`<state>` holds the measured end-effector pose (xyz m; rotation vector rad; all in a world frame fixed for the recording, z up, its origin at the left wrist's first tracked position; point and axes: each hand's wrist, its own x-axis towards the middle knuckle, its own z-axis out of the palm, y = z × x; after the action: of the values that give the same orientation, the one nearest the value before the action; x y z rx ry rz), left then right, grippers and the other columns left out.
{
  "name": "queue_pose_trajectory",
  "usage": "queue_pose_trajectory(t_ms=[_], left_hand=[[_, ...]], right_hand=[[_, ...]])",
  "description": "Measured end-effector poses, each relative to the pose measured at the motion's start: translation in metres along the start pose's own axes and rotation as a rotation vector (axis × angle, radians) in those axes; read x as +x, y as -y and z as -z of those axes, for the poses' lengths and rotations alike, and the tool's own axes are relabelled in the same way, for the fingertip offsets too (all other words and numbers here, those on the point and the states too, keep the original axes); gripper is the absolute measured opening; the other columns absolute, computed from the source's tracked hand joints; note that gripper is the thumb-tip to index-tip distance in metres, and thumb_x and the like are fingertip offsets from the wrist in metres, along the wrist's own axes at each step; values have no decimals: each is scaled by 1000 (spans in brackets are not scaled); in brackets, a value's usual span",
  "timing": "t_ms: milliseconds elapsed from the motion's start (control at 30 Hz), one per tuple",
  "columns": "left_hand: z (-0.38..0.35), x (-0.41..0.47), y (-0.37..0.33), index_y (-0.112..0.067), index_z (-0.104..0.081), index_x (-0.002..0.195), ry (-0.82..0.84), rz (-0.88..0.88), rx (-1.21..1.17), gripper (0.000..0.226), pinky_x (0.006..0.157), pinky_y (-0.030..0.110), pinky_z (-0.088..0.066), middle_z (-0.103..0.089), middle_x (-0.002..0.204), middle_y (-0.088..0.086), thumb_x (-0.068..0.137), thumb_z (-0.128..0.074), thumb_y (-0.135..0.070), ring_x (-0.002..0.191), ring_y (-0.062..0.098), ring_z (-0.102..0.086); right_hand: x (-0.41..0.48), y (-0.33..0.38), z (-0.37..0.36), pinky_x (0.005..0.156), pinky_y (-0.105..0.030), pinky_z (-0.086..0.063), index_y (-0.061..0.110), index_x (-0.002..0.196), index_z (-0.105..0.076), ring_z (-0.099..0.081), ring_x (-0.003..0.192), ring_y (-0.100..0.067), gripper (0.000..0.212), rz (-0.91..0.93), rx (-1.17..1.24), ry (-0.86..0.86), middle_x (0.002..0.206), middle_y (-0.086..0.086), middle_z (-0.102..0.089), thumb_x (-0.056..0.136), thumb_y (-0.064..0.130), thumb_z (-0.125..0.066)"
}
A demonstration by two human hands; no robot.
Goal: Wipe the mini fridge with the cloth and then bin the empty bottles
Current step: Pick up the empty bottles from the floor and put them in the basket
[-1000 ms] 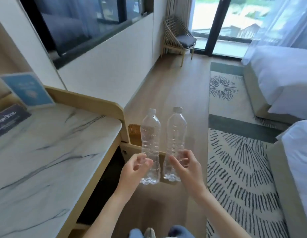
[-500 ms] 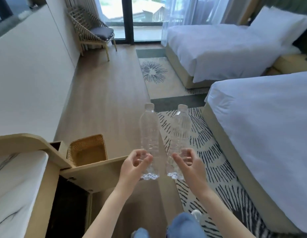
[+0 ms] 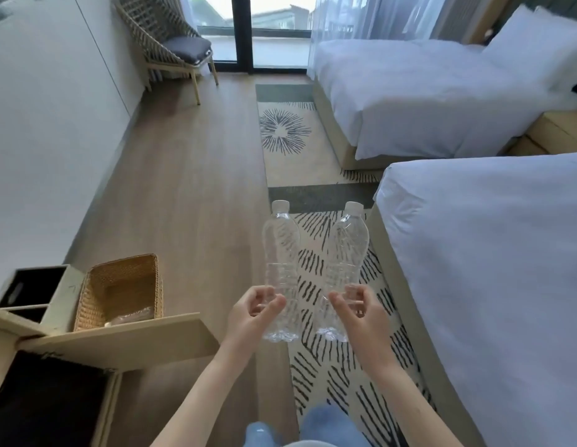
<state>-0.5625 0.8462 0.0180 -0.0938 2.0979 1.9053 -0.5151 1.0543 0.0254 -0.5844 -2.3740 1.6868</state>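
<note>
A woven basket [image 3: 125, 264] sits beside the wooden unit [image 3: 119, 341], with something clear and crumpled [image 3: 132, 317] at its near end. The left hand [image 3: 248, 317] curls round the lower part of the left bottle [image 3: 280, 253]. The right hand [image 3: 364, 314] grips the right bottle [image 3: 346, 253] likewise. Both empty bottles are held upright in the air, caps up, side by side, above the patterned rug [image 3: 313, 269].

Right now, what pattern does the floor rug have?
Cream rug with black dash strokes, a starburst and dark grey bands; the head view shows it.
</note>
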Motion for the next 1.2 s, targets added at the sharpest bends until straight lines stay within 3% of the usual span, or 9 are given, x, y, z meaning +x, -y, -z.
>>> queue_pose_trajectory(t_ms=[233,367,467,733,900,1033,1133,1200], left_hand=[[-52,50,-26,-24,-67,108,-103,8,-31,65,81,29,-56,-73,104,8,59,-72,-67,100,32,-67],[-49,91,-29,-26,-65,108,-165,38,-27,62,88,41,-55,-70,109,17,61,-72,-66,102,35,-65],[-34,134,-29,-25,-66,109,-202,42,-39,61,92,46,-55,-71,106,14,63,-74,-64,101,32,-67],[42,285,-61,-31,-67,108,-279,1,-53,60,93,41,-55,-74,102,-7,63,-74,-69,100,17,-69],[110,345,-103,-33,-65,110,-370,-45,-12,64,77,16,-50,-73,100,-15,62,-66,-74,95,2,-67],[153,367,-113,-34,-64,110,-506,-21,-62,52,69,7,-46,-72,99,-12,68,-68,-65,89,-5,-66],[184,375,-105,-40,-64,108,-622,25,-101,42,70,7,-46,-72,101,-17,74,-68,-63,92,-7,-64],[202,381,-100,-40,-64,109,-702,66,-151,47,74,14,-47,-71,103,-20,71,-67,-67,97,-5,-64]], right_hand=[[89,7,37,76,-25,-54,24,111,-59,-64,91,-10,50,21,-2,128,100,5,-66,77,60,-67],[139,12,17,75,-23,-54,22,113,-60,-64,89,-6,50,36,17,215,101,5,-67,78,57,-67],[183,20,-13,73,-19,-52,19,115,-60,-64,89,-5,52,59,9,260,102,5,-67,79,56,-67],[328,76,-117,70,-14,-52,22,112,-61,-64,85,3,53,169,3,292,101,7,-68,77,61,-68],[399,127,-193,69,-16,-52,24,111,-61,-64,85,1,57,238,-15,361,99,9,-68,73,67,-66],[435,156,-259,71,-19,-52,22,110,-63,-66,85,-4,52,248,-14,492,100,6,-69,76,60,-68],[454,172,-314,67,-14,-50,24,107,-64,-64,81,0,48,255,-2,613,97,7,-69,74,58,-70],[468,182,-353,66,-15,-51,24,104,-65,-64,79,-1,45,264,0,714,95,6,-69,74,56,-72]])
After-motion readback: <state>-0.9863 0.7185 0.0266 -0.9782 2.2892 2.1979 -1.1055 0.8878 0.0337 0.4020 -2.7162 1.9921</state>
